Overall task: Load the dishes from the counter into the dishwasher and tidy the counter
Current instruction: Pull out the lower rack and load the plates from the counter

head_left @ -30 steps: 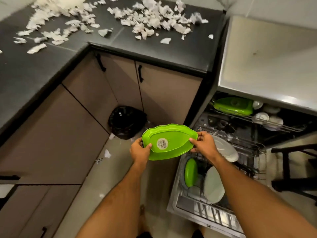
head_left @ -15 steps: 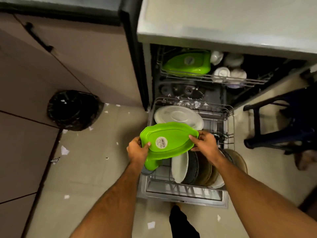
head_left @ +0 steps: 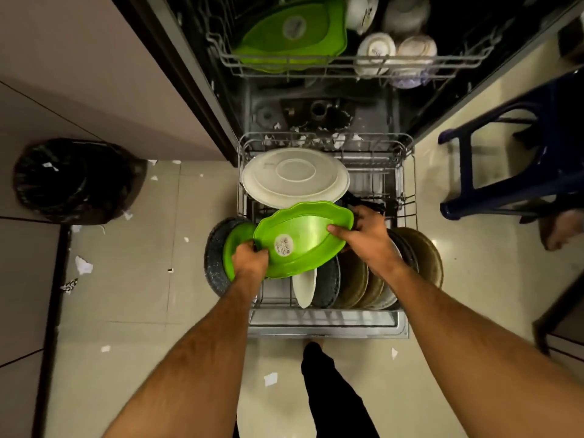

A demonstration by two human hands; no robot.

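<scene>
On the far left a black bin bag (head_left: 74, 181) sits on the floor (head_left: 132, 279) by the cupboard, with bits of torn paper (head_left: 82, 265) around it. Next comes the pulled-out bottom rack (head_left: 406, 172) of the dishwasher. At its left end a dark plate (head_left: 213, 263) and a green plate (head_left: 235, 245) stand on edge. Your left hand (head_left: 249, 259) grips the left end of the green tray (head_left: 303, 238), fingers curled round its edge. You hold the tray over the rack with its underside up (a round white sticker shows there). Behind it a big white plate (head_left: 295, 177) leans in the rack. Below the tray a white plate (head_left: 305, 287) and some brown plates (head_left: 357, 279) stand in a row. Your right hand (head_left: 366, 237) pinches the tray's right end, thumb on top and fingers tucked under. Up in the top rack (head_left: 347, 66) lies another green tray (head_left: 294, 31), with white cups (head_left: 376, 52) to its right. On the far right stands a dark blue stool (head_left: 518, 165).
</scene>
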